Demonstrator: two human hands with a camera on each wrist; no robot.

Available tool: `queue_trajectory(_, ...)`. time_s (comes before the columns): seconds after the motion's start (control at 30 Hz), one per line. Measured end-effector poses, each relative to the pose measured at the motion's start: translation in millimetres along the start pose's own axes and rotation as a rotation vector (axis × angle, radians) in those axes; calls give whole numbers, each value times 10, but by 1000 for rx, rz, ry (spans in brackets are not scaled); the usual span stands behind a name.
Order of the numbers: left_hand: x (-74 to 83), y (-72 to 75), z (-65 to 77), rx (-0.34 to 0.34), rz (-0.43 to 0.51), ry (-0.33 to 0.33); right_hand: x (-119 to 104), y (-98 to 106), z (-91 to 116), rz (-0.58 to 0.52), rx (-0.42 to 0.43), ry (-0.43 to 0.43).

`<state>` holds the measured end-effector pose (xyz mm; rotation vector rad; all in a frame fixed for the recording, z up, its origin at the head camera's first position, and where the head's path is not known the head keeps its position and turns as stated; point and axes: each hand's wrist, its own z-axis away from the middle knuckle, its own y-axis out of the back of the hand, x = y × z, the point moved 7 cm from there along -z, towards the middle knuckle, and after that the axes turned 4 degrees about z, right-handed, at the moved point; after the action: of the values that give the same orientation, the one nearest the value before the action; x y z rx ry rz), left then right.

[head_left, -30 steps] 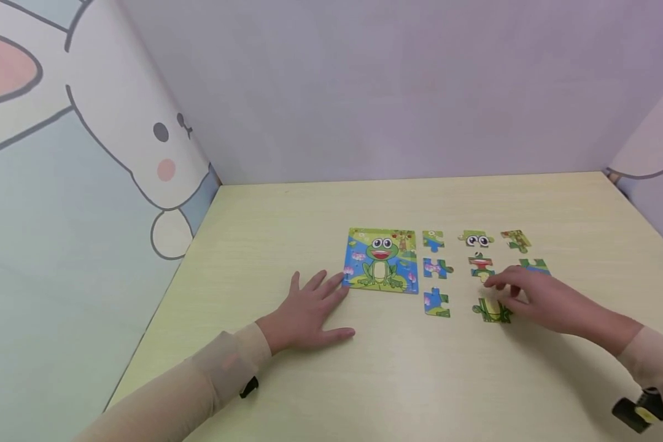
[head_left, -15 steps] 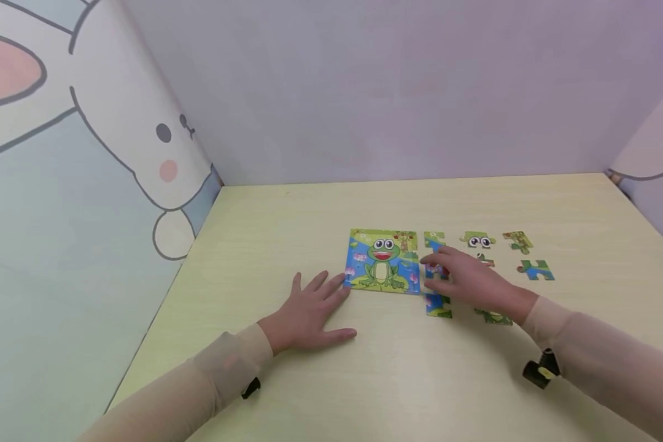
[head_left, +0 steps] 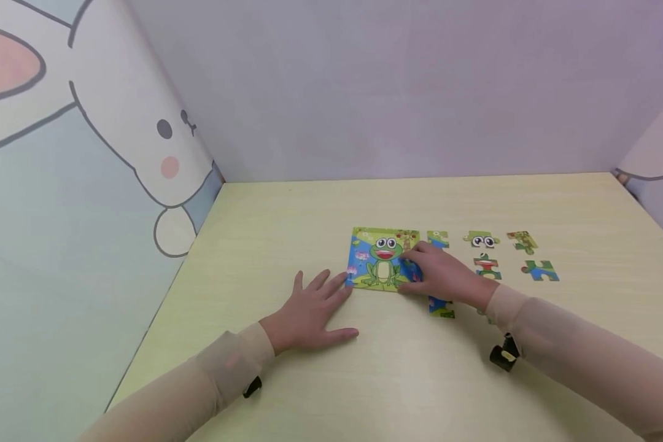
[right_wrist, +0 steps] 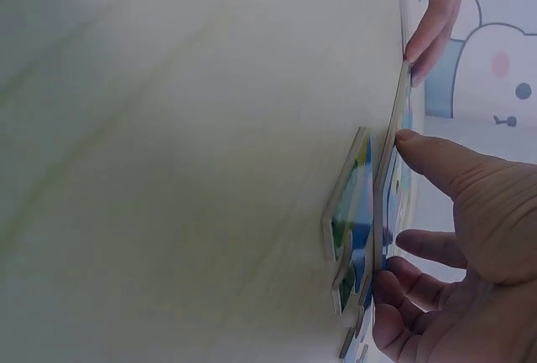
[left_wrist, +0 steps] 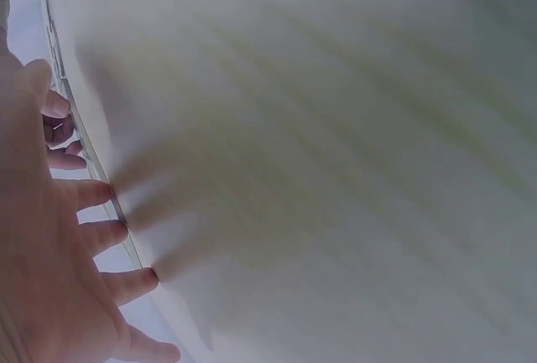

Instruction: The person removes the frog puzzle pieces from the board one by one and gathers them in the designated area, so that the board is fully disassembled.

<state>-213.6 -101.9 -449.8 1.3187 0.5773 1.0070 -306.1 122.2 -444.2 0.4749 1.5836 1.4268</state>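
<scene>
A square frog picture puzzle lies flat on the table. My left hand rests palm down with fingers spread, fingertips touching the puzzle's left edge. My right hand is over the puzzle's right part. In the right wrist view the right thumb touches its near edge, while bent fingers lie by its right side. Whether they pinch a piece there cannot be told. Loose pieces lie to the right: one with frog eyes, one with a red mouth and a blue one.
A piece with a tree lies at the far right of the group. Beside my right hand are a corner piece and a lower blue piece. The pale wooden table ends at a lilac back wall.
My right hand has moved left from the loose pieces, across the nearest column, onto the puzzle's right part. My left hand stays where it was.
</scene>
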Motion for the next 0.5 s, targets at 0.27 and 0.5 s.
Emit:
queue_trajectory(0.27, 4, 7, -3, -4, 6, 7, -27, -10, -16, 12, -18, 0)
queue_trajectory(0.5, 9, 6, -5, -6, 7, 11, -53, 0, -27, 7, -17, 27)
